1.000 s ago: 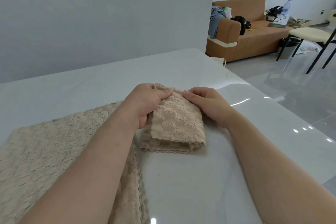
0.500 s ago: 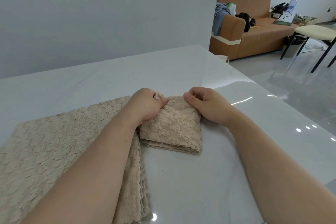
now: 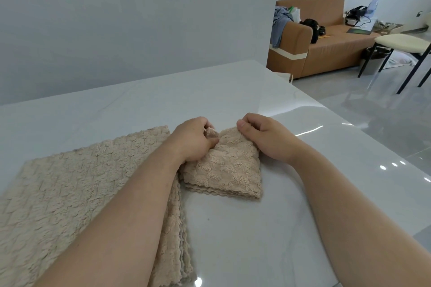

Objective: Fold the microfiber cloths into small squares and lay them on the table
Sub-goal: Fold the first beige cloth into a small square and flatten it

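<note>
Since the earlier frames the folded cloth [image 3: 224, 170] has settled lower onto the desk [image 3: 245, 251], and a pucker has risen at its far edge.

Near left lies a flat stack of unfolded cloths [image 3: 81, 193]: beige waffle-textured plush with scalloped edges. Just beside it, to the right, the folded cloth forms a layered near-square on the glossy white desk.

The left hand [image 3: 196, 140] pinches its far-left corner. The right hand [image 3: 263, 137] grips the far-right corner, thumb on top.

Recommended: draw the corners apart to remove the pucker, align the layered edges, then press flat.

Far right stands a tan sofa [image 3: 326, 53].
</note>
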Demonstrator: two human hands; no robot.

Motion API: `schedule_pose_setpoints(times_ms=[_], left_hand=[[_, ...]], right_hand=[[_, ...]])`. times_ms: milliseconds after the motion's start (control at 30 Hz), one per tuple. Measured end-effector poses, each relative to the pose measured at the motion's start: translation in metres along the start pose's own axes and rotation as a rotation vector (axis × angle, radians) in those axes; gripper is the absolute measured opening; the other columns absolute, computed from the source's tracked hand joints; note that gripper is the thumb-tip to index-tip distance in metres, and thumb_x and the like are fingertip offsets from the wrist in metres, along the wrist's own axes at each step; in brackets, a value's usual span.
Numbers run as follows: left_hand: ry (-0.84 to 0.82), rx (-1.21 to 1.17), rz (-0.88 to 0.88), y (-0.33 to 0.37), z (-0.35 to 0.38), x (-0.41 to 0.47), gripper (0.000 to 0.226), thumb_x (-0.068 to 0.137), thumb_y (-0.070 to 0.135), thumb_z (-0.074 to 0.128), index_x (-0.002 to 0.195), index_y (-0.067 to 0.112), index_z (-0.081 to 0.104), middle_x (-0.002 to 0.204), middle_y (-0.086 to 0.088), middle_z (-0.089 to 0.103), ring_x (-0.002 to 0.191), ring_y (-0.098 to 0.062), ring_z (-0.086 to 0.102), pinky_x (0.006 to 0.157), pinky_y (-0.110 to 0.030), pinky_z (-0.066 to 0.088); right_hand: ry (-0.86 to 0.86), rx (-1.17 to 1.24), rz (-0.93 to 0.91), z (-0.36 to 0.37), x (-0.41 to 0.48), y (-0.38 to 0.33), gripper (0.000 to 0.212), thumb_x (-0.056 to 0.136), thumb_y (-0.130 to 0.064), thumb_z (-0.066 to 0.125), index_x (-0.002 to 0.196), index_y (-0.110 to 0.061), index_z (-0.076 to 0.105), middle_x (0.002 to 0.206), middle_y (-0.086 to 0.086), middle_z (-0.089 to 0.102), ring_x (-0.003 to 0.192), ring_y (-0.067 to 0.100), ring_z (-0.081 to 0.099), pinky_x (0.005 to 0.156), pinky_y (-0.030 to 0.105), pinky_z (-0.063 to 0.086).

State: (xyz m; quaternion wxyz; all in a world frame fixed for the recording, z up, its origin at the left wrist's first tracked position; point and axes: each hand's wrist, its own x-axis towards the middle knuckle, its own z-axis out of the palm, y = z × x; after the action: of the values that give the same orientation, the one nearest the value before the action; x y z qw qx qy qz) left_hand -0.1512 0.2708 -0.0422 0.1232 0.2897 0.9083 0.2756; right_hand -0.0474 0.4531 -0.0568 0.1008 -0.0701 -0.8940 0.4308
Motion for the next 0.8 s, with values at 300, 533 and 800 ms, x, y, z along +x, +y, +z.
schedule_pose_setpoints(times_ms=[300, 533, 800], left_hand=[[0.055, -0.299, 0.048, 0.017, -0.048, -0.016, 0.002, 0.094, 0.017, 0.07, 0.095, 0.018, 0.069, 0.093, -0.001, 0.071, 0.084, -0.015, 0.064, 0.076, -0.03, 0.052], [0.41, -0.404, 0.232, 0.022, -0.094, -0.034, 0.013, 0.087, 0.024, 0.078, 0.094, 0.031, 0.069, 0.091, 0.008, 0.073, 0.082, -0.012, 0.07, 0.073, -0.031, 0.057], [0.575, -0.44, 0.162, 0.011, -0.104, -0.035, 0.021, 0.081, 0.017, 0.085, 0.095, 0.028, 0.074, 0.085, 0.008, 0.075, 0.078, -0.008, 0.071, 0.076, -0.028, 0.061]], right_hand=[[0.046, -0.138, -0.098, -0.031, 0.002, -0.046, 0.038, 0.09, -0.055, 0.067, 0.078, -0.019, 0.067, 0.07, -0.005, 0.062, 0.061, 0.004, 0.053, 0.061, 0.027, 0.044], [0.115, -0.593, -0.307, -0.046, 0.025, -0.114, 0.05, 0.084, -0.069, 0.064, 0.075, -0.02, 0.066, 0.112, -0.005, 0.049, 0.085, 0.015, 0.056, 0.075, 0.038, 0.049], [0.047, -0.724, -0.039, -0.037, 0.052, -0.133, 0.075, 0.086, -0.082, 0.042, 0.083, -0.01, 0.064, 0.087, 0.007, 0.058, 0.076, 0.023, 0.059, 0.066, 0.037, 0.048]])
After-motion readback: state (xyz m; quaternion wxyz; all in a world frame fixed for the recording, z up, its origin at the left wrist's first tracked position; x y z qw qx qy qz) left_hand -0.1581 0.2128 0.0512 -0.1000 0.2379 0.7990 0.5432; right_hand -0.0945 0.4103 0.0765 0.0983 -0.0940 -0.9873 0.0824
